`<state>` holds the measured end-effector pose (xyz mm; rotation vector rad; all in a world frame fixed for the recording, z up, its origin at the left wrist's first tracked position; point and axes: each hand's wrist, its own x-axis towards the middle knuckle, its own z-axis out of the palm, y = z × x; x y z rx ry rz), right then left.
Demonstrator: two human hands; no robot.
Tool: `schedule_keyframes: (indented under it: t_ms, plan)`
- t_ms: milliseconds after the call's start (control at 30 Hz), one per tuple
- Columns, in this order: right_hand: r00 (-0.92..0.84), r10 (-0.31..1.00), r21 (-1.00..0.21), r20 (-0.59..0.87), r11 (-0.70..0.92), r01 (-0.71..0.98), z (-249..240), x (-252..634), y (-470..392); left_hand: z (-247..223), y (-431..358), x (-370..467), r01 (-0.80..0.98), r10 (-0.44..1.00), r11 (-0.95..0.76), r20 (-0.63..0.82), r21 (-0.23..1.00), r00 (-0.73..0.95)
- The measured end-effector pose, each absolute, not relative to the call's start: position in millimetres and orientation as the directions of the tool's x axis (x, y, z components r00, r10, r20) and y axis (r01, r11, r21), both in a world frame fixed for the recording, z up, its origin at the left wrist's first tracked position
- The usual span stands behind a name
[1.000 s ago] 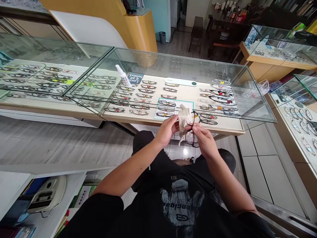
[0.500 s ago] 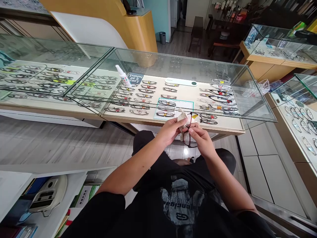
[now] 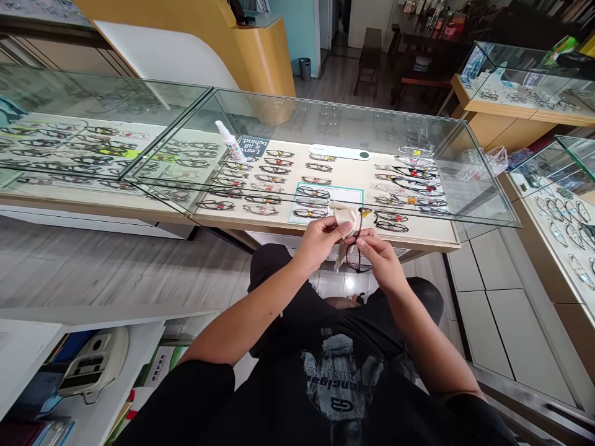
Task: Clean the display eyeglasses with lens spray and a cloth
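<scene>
Dark red-framed eyeglasses (image 3: 359, 259) are pinched in my right hand (image 3: 379, 253), one lens hanging below the fingers. My left hand (image 3: 321, 243) grips a pale cloth (image 3: 346, 214) against the glasses, thumb on top. One end of the cloth dangles beneath the left fingers, beside the lower lens. Fingers and cloth hide part of the frame. Both hands are close together just in front of the glass display case (image 3: 325, 230), above my lap. A white spray bottle (image 3: 229, 141) stands on the case's glass top, to the left.
Rows of eyeglasses (image 3: 274, 162) lie inside the case. More glass cases stand at the left and right (image 3: 564, 186). A white shelf (image 3: 139, 314) with a beige device (image 3: 95, 365) is at lower left. A wooden counter (image 3: 263, 56) is beyond the case.
The cloth has shifted in my left hand: more of it spreads above the thumb, and an end now hangs lower. The glasses have tilted slightly in my right hand.
</scene>
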<state>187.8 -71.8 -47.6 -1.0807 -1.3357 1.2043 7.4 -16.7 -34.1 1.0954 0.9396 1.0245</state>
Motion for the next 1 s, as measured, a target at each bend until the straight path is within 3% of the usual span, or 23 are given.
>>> schedule_keyframes:
  t_ms: [367, 467, 600, 700, 867, 1000]
  plan:
    - [-0.11, 0.989, -0.995, 0.103, 0.104, 0.004, -44.6, 188.4, -72.1, -32.6, -14.4, 12.3, -0.23, 0.985, 0.088, -0.051, 0.969, 0.163]
    - [-0.132, 0.985, -0.994, 0.111, 0.113, 0.005, -42.0, 190.2, -72.8, -30.8, -11.8, 9.4, -0.269, 0.968, 0.167, -0.106, 0.948, 0.228]
    - [-0.189, 0.972, -0.99, 0.14, 0.144, 0.004, -37.3, 193.8, -74.2, -28.5, -5.6, 2.2, -0.271, 0.866, 0.367, -0.22, 0.89, 0.449]
    - [-0.198, 0.969, -0.988, 0.145, 0.152, 0.021, -35.0, 195.9, -75.1, -27.5, -2.1, -1.6, -0.255, 0.804, 0.407, -0.212, 0.877, 0.555]
    - [-0.208, 0.97, -0.992, 0.128, 0.129, -0.007, -38.8, 196.1, -75.1, -30.1, -5.9, -0.8, -0.217, 0.792, 0.425, -0.244, 0.879, 0.56]
    - [-0.217, 0.976, -0.995, 0.028, 0.007, -0.097, -46.3, 191.5, -75.9, -32.0, -12.3, 2.9, -0.261, 0.85, 0.387, -0.233, 0.884, 0.472]
